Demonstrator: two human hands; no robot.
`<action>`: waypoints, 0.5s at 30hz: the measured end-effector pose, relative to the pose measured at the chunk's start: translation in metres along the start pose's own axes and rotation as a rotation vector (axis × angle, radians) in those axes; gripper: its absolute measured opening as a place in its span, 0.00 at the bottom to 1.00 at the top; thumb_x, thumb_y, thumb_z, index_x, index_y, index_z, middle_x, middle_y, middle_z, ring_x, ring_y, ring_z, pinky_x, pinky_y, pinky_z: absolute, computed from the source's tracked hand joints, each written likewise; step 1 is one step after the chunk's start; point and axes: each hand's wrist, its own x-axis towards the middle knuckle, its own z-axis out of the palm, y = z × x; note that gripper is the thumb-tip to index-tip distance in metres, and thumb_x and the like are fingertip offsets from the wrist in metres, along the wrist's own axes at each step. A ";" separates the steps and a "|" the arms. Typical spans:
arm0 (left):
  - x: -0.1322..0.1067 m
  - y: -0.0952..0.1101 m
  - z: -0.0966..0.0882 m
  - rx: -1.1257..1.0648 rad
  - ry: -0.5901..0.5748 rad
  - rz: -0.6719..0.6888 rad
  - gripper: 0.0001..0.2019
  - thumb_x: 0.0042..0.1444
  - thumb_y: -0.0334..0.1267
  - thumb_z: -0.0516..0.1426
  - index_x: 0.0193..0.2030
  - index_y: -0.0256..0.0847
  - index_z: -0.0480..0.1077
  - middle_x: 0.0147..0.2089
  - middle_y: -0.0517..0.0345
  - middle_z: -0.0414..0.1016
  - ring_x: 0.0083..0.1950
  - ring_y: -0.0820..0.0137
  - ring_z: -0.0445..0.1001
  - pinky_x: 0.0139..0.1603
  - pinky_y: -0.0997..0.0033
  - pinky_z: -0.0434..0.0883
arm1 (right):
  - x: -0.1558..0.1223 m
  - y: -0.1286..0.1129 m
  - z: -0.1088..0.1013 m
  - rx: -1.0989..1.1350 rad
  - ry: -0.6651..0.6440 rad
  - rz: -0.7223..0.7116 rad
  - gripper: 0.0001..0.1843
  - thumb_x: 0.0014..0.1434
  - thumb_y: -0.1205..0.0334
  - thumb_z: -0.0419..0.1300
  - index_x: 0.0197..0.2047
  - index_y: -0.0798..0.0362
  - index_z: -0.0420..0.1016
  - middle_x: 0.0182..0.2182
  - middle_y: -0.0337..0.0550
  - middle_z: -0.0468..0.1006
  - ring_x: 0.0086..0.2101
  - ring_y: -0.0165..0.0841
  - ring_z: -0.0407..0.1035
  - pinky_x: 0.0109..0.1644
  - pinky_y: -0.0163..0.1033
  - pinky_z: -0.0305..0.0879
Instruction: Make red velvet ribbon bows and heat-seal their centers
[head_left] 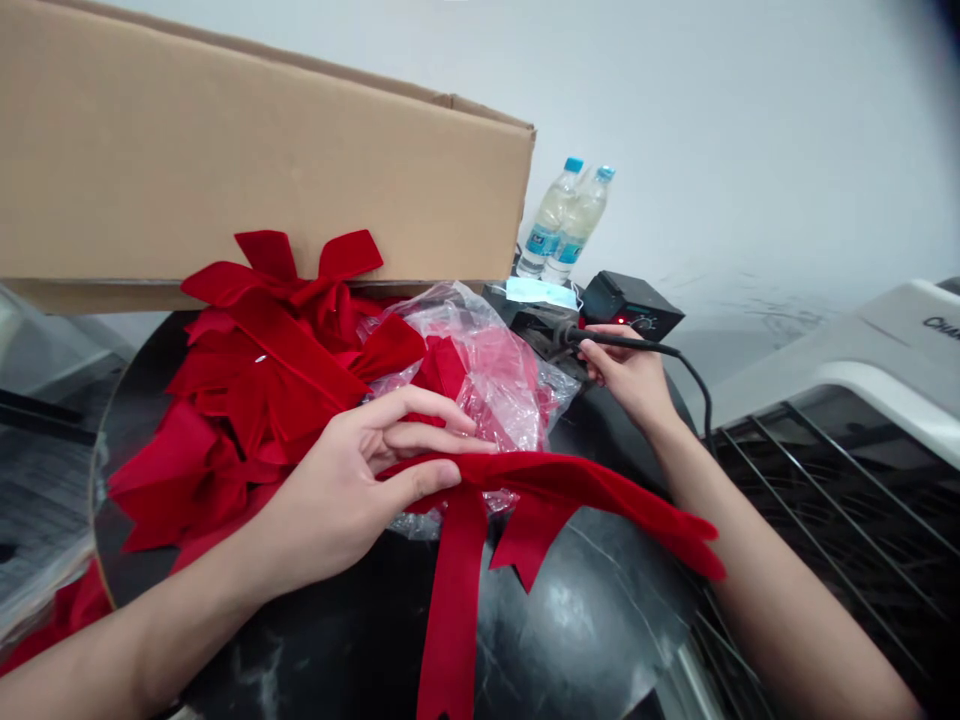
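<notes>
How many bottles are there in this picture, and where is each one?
2. One bottle stands near the right end of the cardboard box; the other bottle is just to its right. Both are behind the face mask. Another could be hidden behind them.

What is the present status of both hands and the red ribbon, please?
Left hand pinching red ribbon. Right hand gripping black corded tool. Clear plastic bag close behind ribbon.

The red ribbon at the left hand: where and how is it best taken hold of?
Probably at the gathered part of the red ribbon, where the strip hangs down, pinched from the left, thumb on the near side, as the left hand does. The layers meet there, while the right end droops.
</notes>
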 end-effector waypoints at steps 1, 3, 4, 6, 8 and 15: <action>0.000 0.000 0.000 0.000 0.000 0.005 0.10 0.60 0.34 0.67 0.47 0.49 0.75 0.45 0.65 0.86 0.50 0.74 0.83 0.48 0.87 0.76 | -0.001 0.000 0.002 0.017 0.002 0.014 0.21 0.56 0.49 0.69 0.49 0.47 0.75 0.30 0.40 0.79 0.23 0.31 0.68 0.23 0.36 0.61; 0.000 0.000 0.000 0.005 -0.003 0.014 0.10 0.60 0.35 0.67 0.47 0.49 0.76 0.45 0.65 0.86 0.50 0.74 0.83 0.48 0.87 0.76 | -0.003 -0.001 0.005 0.042 0.008 0.046 0.23 0.54 0.49 0.70 0.51 0.47 0.74 0.31 0.40 0.79 0.23 0.30 0.67 0.23 0.35 0.61; 0.000 0.000 0.000 0.010 -0.002 0.017 0.09 0.60 0.35 0.67 0.46 0.49 0.76 0.44 0.65 0.86 0.50 0.74 0.83 0.48 0.88 0.75 | -0.003 -0.003 0.005 0.049 0.013 0.064 0.25 0.53 0.48 0.70 0.51 0.47 0.73 0.31 0.39 0.79 0.23 0.29 0.67 0.23 0.35 0.61; 0.001 0.000 0.000 0.018 0.006 0.020 0.09 0.59 0.36 0.67 0.46 0.49 0.77 0.44 0.66 0.86 0.49 0.75 0.83 0.47 0.89 0.75 | -0.007 -0.008 0.003 0.046 0.019 0.112 0.24 0.52 0.47 0.71 0.48 0.47 0.73 0.28 0.37 0.77 0.22 0.28 0.66 0.22 0.34 0.60; 0.002 0.001 0.001 0.024 0.027 0.006 0.10 0.58 0.37 0.68 0.46 0.49 0.77 0.44 0.66 0.86 0.49 0.76 0.83 0.47 0.90 0.75 | -0.015 -0.019 0.000 0.010 -0.010 0.180 0.20 0.52 0.45 0.71 0.40 0.50 0.74 0.22 0.35 0.74 0.19 0.27 0.63 0.19 0.33 0.57; 0.003 0.001 0.001 -0.041 0.073 -0.136 0.14 0.57 0.43 0.69 0.48 0.46 0.77 0.42 0.61 0.86 0.41 0.74 0.84 0.40 0.86 0.76 | -0.091 -0.088 -0.025 -0.154 -0.102 0.210 0.18 0.62 0.43 0.64 0.35 0.50 0.80 0.20 0.40 0.74 0.15 0.30 0.64 0.15 0.36 0.58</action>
